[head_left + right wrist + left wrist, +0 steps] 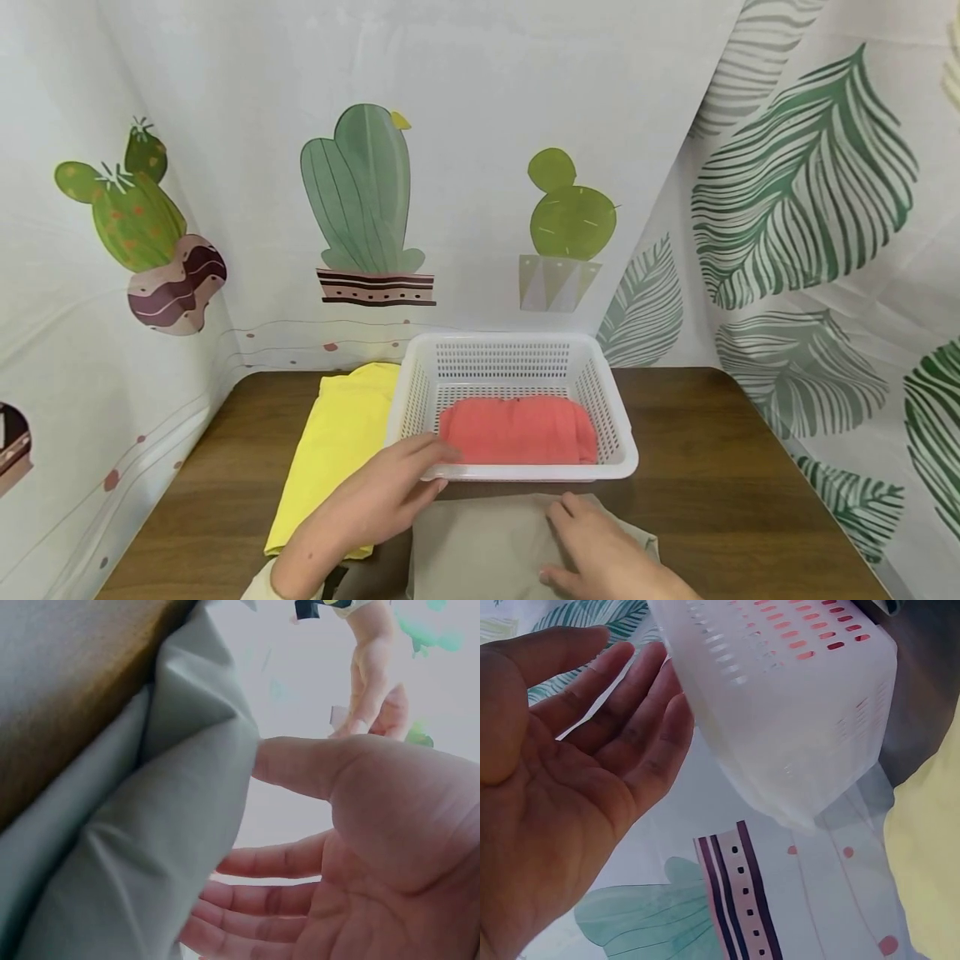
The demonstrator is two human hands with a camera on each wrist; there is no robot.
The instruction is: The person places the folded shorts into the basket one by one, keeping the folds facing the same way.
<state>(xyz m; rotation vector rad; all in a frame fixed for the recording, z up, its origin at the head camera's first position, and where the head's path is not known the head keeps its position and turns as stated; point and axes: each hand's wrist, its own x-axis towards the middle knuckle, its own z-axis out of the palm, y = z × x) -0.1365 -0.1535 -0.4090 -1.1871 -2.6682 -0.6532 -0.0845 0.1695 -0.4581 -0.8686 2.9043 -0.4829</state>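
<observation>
A folded red cloth [517, 432] lies inside a white perforated plastic basket [627, 454], toward its near side. My left hand [378, 500] is at the basket's near left corner, fingertips at the rim. In the left wrist view that hand [577, 765] has its fingers extended, with the tips by the basket's edge [802, 735]. Directly in front of the basket lies a folded grey cloth [480, 550]. On its right part rests my right hand [603, 554]; the right wrist view shows thumb and fingertips touching the fabric [172, 795], fingers mostly straight.
A folded yellow cloth [330, 458] lies on the brown wooden table [720, 483], left of the basket and close beside it. Behind and at the sides hangs a white curtain [472, 167] printed with cacti and leaves.
</observation>
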